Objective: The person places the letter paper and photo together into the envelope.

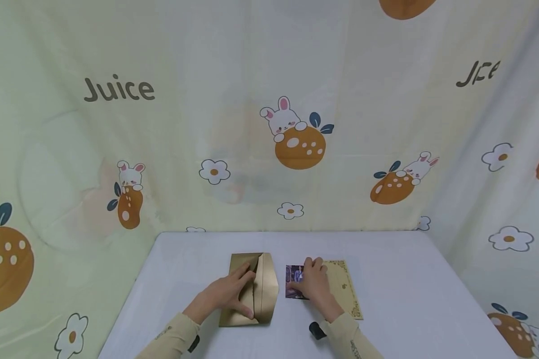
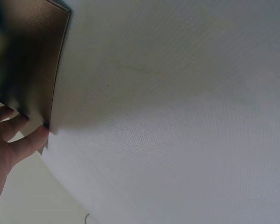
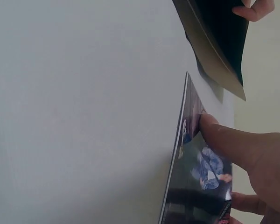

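A gold envelope (image 1: 266,289) lies on the table with its flap folded out to the right. Across its opening, the fingers and thumb of my left hand (image 1: 228,291) are spread, and a dark gap shows between the layers. In the left wrist view, fingertips touch the envelope (image 2: 39,46) near its edge. My right hand (image 1: 315,285) grips a glossy photo (image 1: 293,291), the thumb on its near part and the fingers at its far edge. The right wrist view shows the photo (image 3: 189,186) tilted, with people pictured on it. The right hand partly covers it.
A cream card (image 1: 345,286) with an ornate gold border lies just right of the right hand, partly hidden by it. Both stand on a white table (image 1: 400,279). A printed curtain (image 1: 238,124) hangs behind and at the sides.
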The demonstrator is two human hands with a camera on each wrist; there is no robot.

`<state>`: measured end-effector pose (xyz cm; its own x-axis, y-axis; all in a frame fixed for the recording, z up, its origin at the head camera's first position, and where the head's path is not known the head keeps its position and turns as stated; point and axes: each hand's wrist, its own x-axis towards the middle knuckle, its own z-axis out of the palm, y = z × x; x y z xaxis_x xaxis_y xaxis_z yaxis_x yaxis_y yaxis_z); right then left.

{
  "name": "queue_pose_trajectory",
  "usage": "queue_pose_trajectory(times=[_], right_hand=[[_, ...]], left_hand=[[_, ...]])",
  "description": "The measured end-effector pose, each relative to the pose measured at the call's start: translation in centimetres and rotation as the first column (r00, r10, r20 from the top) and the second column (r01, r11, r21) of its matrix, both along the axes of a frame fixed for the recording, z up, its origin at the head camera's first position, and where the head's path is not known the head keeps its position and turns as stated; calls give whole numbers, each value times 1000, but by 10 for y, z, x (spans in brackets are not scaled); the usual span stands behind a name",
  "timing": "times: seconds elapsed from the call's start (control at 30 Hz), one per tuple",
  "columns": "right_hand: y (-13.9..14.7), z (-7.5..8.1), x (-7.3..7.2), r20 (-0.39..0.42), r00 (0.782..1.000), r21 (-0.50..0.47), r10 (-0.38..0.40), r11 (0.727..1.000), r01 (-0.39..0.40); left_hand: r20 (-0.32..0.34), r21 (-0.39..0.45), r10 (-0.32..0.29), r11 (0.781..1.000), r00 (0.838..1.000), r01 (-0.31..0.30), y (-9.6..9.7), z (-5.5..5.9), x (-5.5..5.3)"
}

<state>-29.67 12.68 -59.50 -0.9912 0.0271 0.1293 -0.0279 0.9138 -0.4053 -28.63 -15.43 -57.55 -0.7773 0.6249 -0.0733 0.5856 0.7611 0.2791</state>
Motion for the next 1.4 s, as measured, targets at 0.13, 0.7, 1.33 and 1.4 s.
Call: queue_pose_trajectory(times=[0.13, 0.7, 1.33, 1.4], right_hand=[[4, -4, -3, -6, 1000, 10, -18, 1000, 18], [29, 14, -10, 17, 991, -369, 136, 922, -120], [-10, 22, -8, 65, 963, -405, 262, 889, -215], [-16, 22, -8, 55, 961, -401, 272, 887, -228]], left_hand=[[6, 0, 3, 1000, 1000, -3, 0, 1, 0], [-5, -8, 0, 1000, 1000, 0, 0, -2, -1], [-16, 4, 0, 1000, 1000, 0, 0, -3, -1], [-19, 4, 2, 1000, 1000, -2, 0, -2, -1]])
